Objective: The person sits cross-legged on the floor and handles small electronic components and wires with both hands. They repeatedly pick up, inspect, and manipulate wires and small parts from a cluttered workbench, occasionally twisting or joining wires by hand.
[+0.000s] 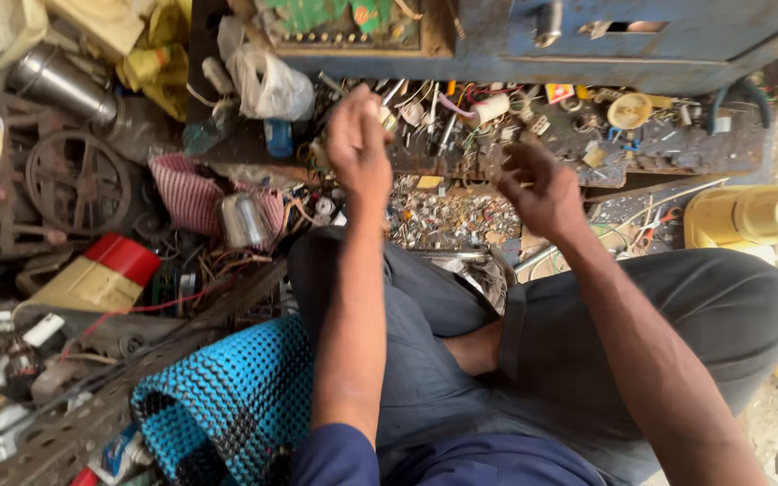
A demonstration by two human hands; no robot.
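The left hand (358, 144) is raised in the upper centre of the frame, fingers (373, 115) pinched narrow on a small pale part (389, 120); what the part is I cannot tell, too small. The right hand (540, 184) is centre-right, well apart from the left, fingers curled loose & narrow; if it holds sth I cannot tell.

Both hands are above a low dark worktop (677, 148) w/ many small bits: wires, screws, a white spool (492, 108), a yellow disc (628, 111). The front edge of the worktop runs just under the right hand. Behind it, at the top of the frame, is a blue metal box (677, 40).

Free room is only between the hands & over the person's grey trousers (587, 333) in the lower centre. Left side is full: a plastic bag (272, 85), a pink basket (193, 191), a rusty wheel (78, 183), a red-yellow can (101, 274). A blue woven basket (227, 405) is at the lower left, touching the knee. A yellow reel (749, 216) is at the right edge.
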